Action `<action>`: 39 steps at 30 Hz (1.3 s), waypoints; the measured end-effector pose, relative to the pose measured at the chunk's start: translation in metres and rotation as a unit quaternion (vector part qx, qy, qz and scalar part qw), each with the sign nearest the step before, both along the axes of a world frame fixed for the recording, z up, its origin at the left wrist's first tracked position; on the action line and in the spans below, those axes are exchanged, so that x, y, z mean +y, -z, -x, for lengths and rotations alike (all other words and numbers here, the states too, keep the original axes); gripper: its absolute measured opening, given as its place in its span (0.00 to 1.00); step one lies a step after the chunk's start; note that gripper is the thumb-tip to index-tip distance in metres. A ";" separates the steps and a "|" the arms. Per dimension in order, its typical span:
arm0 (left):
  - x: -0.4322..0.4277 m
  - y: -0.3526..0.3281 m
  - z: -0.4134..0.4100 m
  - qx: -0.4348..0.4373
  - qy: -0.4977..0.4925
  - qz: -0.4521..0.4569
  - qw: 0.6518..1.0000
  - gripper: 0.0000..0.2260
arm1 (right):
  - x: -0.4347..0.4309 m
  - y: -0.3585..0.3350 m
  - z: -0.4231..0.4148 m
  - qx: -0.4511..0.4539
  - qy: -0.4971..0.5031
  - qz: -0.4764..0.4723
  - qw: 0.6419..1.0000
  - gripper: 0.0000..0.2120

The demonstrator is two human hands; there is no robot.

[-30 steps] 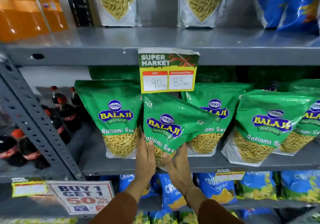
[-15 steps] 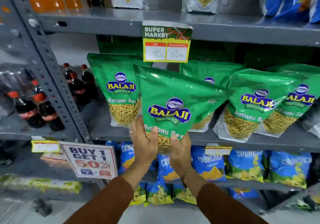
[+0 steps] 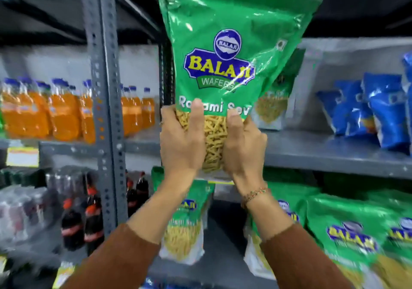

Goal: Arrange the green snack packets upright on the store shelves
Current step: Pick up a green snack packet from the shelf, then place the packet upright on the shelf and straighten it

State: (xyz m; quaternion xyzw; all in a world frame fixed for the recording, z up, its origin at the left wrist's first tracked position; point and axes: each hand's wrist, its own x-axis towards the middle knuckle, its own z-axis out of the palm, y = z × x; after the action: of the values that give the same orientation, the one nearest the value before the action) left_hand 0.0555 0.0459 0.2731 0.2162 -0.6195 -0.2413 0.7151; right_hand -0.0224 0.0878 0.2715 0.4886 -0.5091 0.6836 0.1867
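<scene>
I hold one green snack packet [image 3: 225, 50] upright in front of the upper shelf [image 3: 334, 155]. My left hand [image 3: 181, 141] grips its lower left corner and my right hand [image 3: 242, 143] grips its lower right corner, thumbs on the front. Behind it, another packet of the same snack [image 3: 273, 101] stands on the upper shelf. On the shelf below, several green packets stand in a row: one [image 3: 185, 224] under my left wrist, others at the right [image 3: 350, 228].
A grey perforated upright post [image 3: 103, 110] divides the bays. Orange drink bottles [image 3: 62, 112] fill the left bay, dark cola bottles [image 3: 89, 213] stand below them. Blue snack bags [image 3: 374, 112] sit at the right of the upper shelf.
Both hands have lifted the green packet from the lower shelf row up to the level of the shelf above. The view has tilted upward with it.
</scene>
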 end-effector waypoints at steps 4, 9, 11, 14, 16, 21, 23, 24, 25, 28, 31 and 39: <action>-0.045 -0.042 0.008 0.023 -0.006 -0.011 1.000 0.15 | -0.043 -0.039 0.003 -0.027 -0.018 -0.021 0.999 0.34; -0.093 -0.047 0.018 -0.006 0.019 -0.070 0.997 0.18 | -0.088 -0.045 0.016 -0.041 -0.045 -0.133 0.989 0.23; -0.115 -0.045 0.020 -0.026 0.029 -0.075 0.996 0.18 | -0.110 -0.042 0.018 -0.043 -0.061 -0.163 0.984 0.24; -0.131 -0.045 0.022 -0.060 0.023 -0.102 0.993 0.22 | -0.127 -0.039 0.023 -0.024 -0.082 -0.194 0.977 0.26; -0.139 -0.044 0.023 -0.080 0.017 -0.109 0.991 0.24 | -0.132 -0.041 0.023 -0.016 -0.089 -0.199 0.976 0.24; -0.159 -0.042 0.024 -0.143 -0.014 -0.109 0.984 0.29 | -0.120 -0.050 0.027 0.041 -0.055 -0.281 0.957 0.25; -0.159 -0.033 0.020 -0.144 -0.063 -0.051 0.986 0.28 | -0.108 -0.045 0.031 0.093 -0.001 -0.284 0.954 0.27; -0.155 -0.025 0.017 -0.123 -0.091 0.005 0.988 0.26 | -0.100 -0.037 0.033 0.118 0.034 -0.265 0.956 0.27; -0.147 -0.014 0.015 -0.093 -0.110 0.068 0.987 0.24 | -0.091 -0.026 0.034 0.139 0.070 -0.226 0.962 0.27; -0.113 0.038 0.020 -0.009 -0.105 0.239 0.965 0.17 | -0.058 0.030 0.043 0.188 0.141 -0.028 0.972 0.19; -0.078 0.115 0.043 -0.017 -0.063 0.307 0.949 0.12 | -0.026 0.110 0.072 0.237 0.205 0.054 0.948 0.13; 0.037 0.301 0.156 -0.209 0.203 0.038 0.956 0.18 | 0.085 0.305 0.186 -0.004 0.328 -0.155 0.932 0.36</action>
State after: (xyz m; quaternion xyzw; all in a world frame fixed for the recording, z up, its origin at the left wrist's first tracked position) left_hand -0.1003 0.0828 -0.0281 0.1038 -0.7945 -0.3070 0.5135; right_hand -0.2083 0.1730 -0.0340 0.3151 -0.7413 0.4987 0.3201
